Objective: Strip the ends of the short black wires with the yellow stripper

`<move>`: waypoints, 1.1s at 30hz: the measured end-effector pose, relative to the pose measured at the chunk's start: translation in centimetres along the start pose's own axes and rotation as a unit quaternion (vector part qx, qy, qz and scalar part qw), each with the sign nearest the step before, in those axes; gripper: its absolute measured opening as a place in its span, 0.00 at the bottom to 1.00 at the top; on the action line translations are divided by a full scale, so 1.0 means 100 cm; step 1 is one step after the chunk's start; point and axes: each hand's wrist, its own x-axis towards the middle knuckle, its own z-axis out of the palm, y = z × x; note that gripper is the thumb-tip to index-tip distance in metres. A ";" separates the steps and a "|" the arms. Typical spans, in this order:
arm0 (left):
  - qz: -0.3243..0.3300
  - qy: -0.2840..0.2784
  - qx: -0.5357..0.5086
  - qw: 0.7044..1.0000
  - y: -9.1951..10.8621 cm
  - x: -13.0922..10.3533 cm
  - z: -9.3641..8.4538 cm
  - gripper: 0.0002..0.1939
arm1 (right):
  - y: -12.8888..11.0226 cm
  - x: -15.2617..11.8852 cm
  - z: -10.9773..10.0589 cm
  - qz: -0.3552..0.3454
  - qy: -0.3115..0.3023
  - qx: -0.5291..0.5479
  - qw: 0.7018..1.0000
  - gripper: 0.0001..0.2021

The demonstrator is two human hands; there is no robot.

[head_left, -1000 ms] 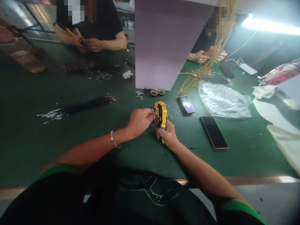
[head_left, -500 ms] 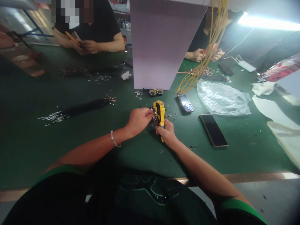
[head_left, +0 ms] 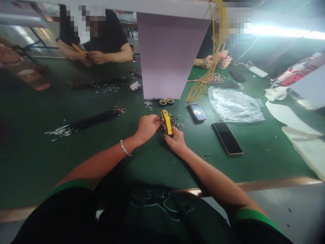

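Observation:
My right hand (head_left: 176, 139) is wrapped round the handles of a yellow and black wire stripper (head_left: 167, 121), its head pointing away from me. Just left of the tool, my left hand (head_left: 148, 127) is closed in a pinch, its fingertips close to the tool's side. Whatever lies between those fingertips is too small to make out. Under and around the tool is a heap of small dark pieces with shiny metal tips (head_left: 174, 119), partly covered by the tool and my fingers. On the left lies a bundle of thin black wires (head_left: 92, 119) with copper and silvery ends.
Beyond the tool are two small rolls of tape (head_left: 167, 101) and a pale upright panel (head_left: 170, 57). To the right lie a keypad phone (head_left: 197, 112), a smartphone (head_left: 227, 138) and a clear plastic bag (head_left: 235, 105). Yellow wires (head_left: 200, 88) hang down. Two people work across the green table (head_left: 142, 169).
The wire stripper has turned in my right hand, so its narrow yellow edge now faces up. My left hand stays pinched beside it. The whole view has shifted slightly.

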 end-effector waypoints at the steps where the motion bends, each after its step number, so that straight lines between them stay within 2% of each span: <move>1: 0.000 0.000 -0.005 1.000 -0.001 0.001 0.000 0.08 | 0.000 0.000 0.000 0.004 -0.001 0.008 1.000 0.06; 4: -0.012 -0.002 -0.010 1.000 -0.004 0.004 0.002 0.07 | 0.001 0.001 0.001 0.028 -0.020 0.049 0.998 0.06; 8: -0.022 0.002 -0.019 1.000 -0.003 0.006 0.001 0.07 | 0.001 0.005 -0.006 0.062 -0.081 0.129 0.986 0.06; 12: -0.015 0.010 -0.029 0.999 0.002 0.003 -0.003 0.06 | 0.002 0.010 -0.021 0.080 -0.144 0.208 0.964 0.10; 19: -0.023 0.029 -0.060 0.997 0.008 -0.009 -0.019 0.07 | 0.002 0.016 -0.035 0.112 -0.197 0.312 0.923 0.17; 27: -0.108 0.034 -0.150 0.982 0.016 -0.019 -0.028 0.03 | 0.000 0.015 -0.043 0.118 -0.242 0.363 0.892 0.25; 33: -0.156 -0.010 -0.183 0.971 0.017 -0.032 -0.021 0.01 | -0.011 0.010 -0.043 0.110 -0.255 0.415 0.866 0.26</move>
